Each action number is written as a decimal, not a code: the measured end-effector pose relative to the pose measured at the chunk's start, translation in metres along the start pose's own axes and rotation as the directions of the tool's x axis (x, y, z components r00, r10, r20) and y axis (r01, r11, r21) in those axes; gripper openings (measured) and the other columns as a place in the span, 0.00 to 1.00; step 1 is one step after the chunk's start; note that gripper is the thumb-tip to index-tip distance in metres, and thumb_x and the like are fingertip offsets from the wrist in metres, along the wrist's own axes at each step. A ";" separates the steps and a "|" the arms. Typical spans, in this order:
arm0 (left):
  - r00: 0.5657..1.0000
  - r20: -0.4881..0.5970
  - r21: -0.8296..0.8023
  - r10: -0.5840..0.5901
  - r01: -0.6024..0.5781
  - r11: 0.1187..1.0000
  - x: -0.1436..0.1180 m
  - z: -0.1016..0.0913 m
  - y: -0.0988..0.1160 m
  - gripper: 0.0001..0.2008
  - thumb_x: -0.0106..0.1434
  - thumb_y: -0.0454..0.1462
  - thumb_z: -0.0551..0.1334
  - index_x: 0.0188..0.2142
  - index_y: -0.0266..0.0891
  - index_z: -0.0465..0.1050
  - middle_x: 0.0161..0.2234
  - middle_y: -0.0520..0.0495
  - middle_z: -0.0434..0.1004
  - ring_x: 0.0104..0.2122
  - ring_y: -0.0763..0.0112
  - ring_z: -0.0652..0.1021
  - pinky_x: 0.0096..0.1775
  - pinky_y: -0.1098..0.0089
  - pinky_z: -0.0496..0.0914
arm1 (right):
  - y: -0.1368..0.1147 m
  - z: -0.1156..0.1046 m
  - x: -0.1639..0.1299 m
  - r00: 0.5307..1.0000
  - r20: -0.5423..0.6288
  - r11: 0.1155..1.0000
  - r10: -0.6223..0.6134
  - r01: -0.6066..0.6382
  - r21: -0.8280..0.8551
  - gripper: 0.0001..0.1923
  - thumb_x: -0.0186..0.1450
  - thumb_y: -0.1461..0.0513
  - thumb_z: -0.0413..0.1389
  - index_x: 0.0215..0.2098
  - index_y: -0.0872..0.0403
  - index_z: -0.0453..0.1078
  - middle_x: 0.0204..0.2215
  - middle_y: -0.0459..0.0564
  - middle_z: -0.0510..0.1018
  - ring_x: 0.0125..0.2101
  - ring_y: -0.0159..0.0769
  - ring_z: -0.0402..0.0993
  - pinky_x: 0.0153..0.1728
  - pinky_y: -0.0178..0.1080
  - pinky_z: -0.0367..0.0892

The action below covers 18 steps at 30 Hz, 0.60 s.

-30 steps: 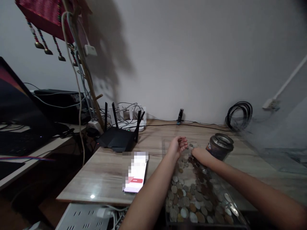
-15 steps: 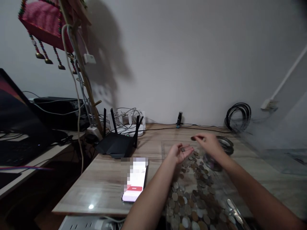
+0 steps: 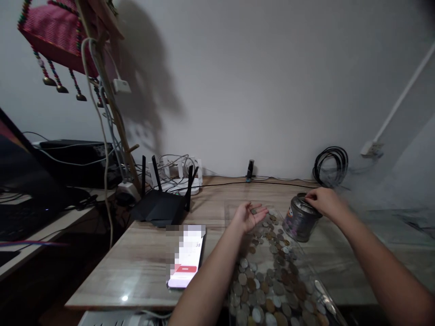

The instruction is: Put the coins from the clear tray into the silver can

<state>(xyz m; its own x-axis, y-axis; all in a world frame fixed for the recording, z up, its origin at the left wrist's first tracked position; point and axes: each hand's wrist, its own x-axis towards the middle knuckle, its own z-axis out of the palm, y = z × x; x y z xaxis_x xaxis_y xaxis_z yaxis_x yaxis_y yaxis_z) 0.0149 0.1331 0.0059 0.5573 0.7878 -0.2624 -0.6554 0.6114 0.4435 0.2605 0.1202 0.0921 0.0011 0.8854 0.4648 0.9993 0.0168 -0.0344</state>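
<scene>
While the left hand (image 3: 250, 218) is palm up, fingers loosely spread under one coin (image 3: 253, 211), the right hand (image 3: 322, 202) is bunched atop the metal tin (image 3: 299, 224); I cannot tell whether it holds anything. Tin print: unreadable. Smartphone (image 3: 187, 258) reads "38". Massed coins (image 3: 267, 287) crowd the clear tray (image 3: 230, 213); desktop (image 3: 219, 190) extends behind to the wall (image 3: 238, 90).

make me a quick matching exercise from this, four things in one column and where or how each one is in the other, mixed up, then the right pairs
Things
1. right hand
2. left hand
3. phone
4. coiled black cable

Places and states
A. by the wall, toward the right end of the table
B. at the top of the tin
C. lying on the table with its screen lit
D. open, with a coin on it

Right pairs: 1-B, 2-D, 3-C, 4-A
</scene>
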 end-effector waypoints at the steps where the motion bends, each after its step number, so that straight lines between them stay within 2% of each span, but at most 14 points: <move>1: 1.000 0.019 0.000 -0.009 0.009 1.000 -0.001 0.001 0.000 0.22 0.62 0.40 0.44 0.47 0.22 0.58 0.40 0.28 0.67 0.38 0.59 0.74 0.33 0.68 0.69 | -0.009 -0.001 -0.004 1.000 -0.029 1.000 -0.005 0.004 -0.027 0.12 0.54 0.58 0.50 0.27 0.53 0.75 0.25 0.50 0.77 0.26 0.36 0.70 0.24 0.34 0.58; 2: 0.999 0.046 0.000 -0.022 0.023 1.000 -0.002 0.001 0.000 0.23 0.62 0.42 0.43 0.47 0.22 0.58 0.40 0.27 0.67 0.39 0.58 0.74 0.34 0.67 0.68 | -0.021 -0.001 -0.010 0.998 -0.049 0.999 -0.030 0.027 -0.045 0.14 0.56 0.58 0.48 0.31 0.53 0.75 0.29 0.51 0.77 0.29 0.37 0.70 0.26 0.35 0.59; 4: 0.992 0.117 0.003 -0.050 0.050 0.999 -0.004 0.003 -0.002 0.25 0.62 0.45 0.43 0.47 0.23 0.59 0.39 0.28 0.68 0.39 0.57 0.74 0.35 0.65 0.67 | -0.053 0.002 -0.024 0.985 -0.050 0.986 -0.166 0.165 -0.023 0.16 0.60 0.58 0.45 0.38 0.52 0.73 0.35 0.51 0.76 0.35 0.37 0.70 0.31 0.35 0.61; 6: 0.980 0.193 0.003 -0.051 0.052 0.999 -0.006 0.007 -0.003 0.25 0.62 0.47 0.43 0.45 0.26 0.61 0.34 0.33 0.70 0.35 0.60 0.74 0.35 0.66 0.66 | -0.088 0.011 -0.040 0.938 0.032 0.938 -0.345 0.343 0.048 0.17 0.61 0.59 0.45 0.42 0.51 0.70 0.37 0.51 0.75 0.38 0.36 0.69 0.34 0.34 0.61; 8: 0.970 0.242 -0.001 -0.036 0.037 0.999 -0.009 0.010 -0.005 0.24 0.63 0.47 0.42 0.43 0.29 0.63 0.29 0.39 0.71 0.29 0.65 0.74 0.35 0.67 0.65 | -0.113 0.023 -0.051 0.889 0.101 0.895 -0.446 0.438 0.086 0.16 0.61 0.60 0.45 0.42 0.52 0.70 0.38 0.51 0.75 0.39 0.36 0.68 0.35 0.34 0.61; 10: 0.967 0.252 0.005 -0.036 0.036 0.999 -0.012 0.012 -0.005 0.24 0.63 0.48 0.41 0.43 0.30 0.63 0.28 0.41 0.71 0.27 0.67 0.73 0.34 0.67 0.65 | -0.121 0.030 -0.054 0.878 0.132 0.887 -0.460 0.451 0.093 0.15 0.61 0.62 0.44 0.37 0.54 0.72 0.36 0.52 0.76 0.38 0.36 0.69 0.35 0.35 0.61; 11: 0.968 0.248 0.013 -0.042 0.041 0.999 -0.012 0.012 -0.005 0.24 0.63 0.48 0.41 0.43 0.31 0.62 0.29 0.40 0.72 0.28 0.66 0.74 0.35 0.66 0.65 | -0.118 0.031 -0.052 0.887 0.128 0.896 -0.443 0.433 0.102 0.15 0.61 0.63 0.44 0.35 0.54 0.72 0.34 0.52 0.76 0.37 0.36 0.69 0.36 0.35 0.61; 13: 0.972 0.233 0.038 -0.043 0.035 0.999 -0.011 0.012 -0.005 0.24 0.62 0.48 0.42 0.45 0.31 0.60 0.34 0.36 0.72 0.32 0.63 0.75 0.35 0.65 0.65 | -0.098 0.024 -0.040 0.937 0.066 0.933 -0.344 0.333 0.133 0.15 0.61 0.62 0.44 0.34 0.54 0.73 0.32 0.51 0.77 0.34 0.35 0.71 0.34 0.34 0.61; 15: 0.982 0.189 0.071 -0.018 0.004 0.997 -0.009 0.009 -0.003 0.23 0.62 0.47 0.44 0.46 0.32 0.59 0.38 0.33 0.71 0.35 0.61 0.75 0.35 0.65 0.65 | -0.066 0.011 -0.022 0.987 -0.034 0.974 -0.155 0.159 0.162 0.14 0.59 0.59 0.47 0.33 0.54 0.73 0.31 0.50 0.78 0.31 0.35 0.71 0.31 0.34 0.62; 16: 0.989 0.150 0.087 0.003 -0.017 0.996 -0.007 0.008 -0.003 0.22 0.62 0.47 0.45 0.46 0.32 0.60 0.39 0.33 0.71 0.35 0.61 0.75 0.35 0.66 0.65 | -0.050 0.005 -0.014 0.996 -0.059 0.985 -0.062 0.070 0.155 0.13 0.57 0.58 0.49 0.31 0.55 0.74 0.28 0.50 0.78 0.29 0.35 0.71 0.29 0.34 0.62; 18: 0.997 0.055 0.109 0.063 -0.069 0.992 -0.004 0.004 0.000 0.21 0.62 0.45 0.44 0.44 0.31 0.62 0.38 0.34 0.71 0.34 0.63 0.75 0.33 0.68 0.65 | -0.020 -0.004 -0.001 1.000 -0.007 0.993 0.017 -0.016 0.113 0.11 0.53 0.58 0.52 0.26 0.55 0.74 0.24 0.49 0.77 0.26 0.35 0.71 0.25 0.34 0.60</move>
<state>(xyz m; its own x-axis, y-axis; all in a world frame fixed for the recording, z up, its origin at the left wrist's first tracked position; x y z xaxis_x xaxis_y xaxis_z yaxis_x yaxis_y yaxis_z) 0.0149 0.1294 0.0104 0.5419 0.8194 -0.1868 -0.6326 0.5440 0.5513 0.2407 0.1175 0.0963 0.0185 0.8822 0.4705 0.9884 0.0549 -0.1419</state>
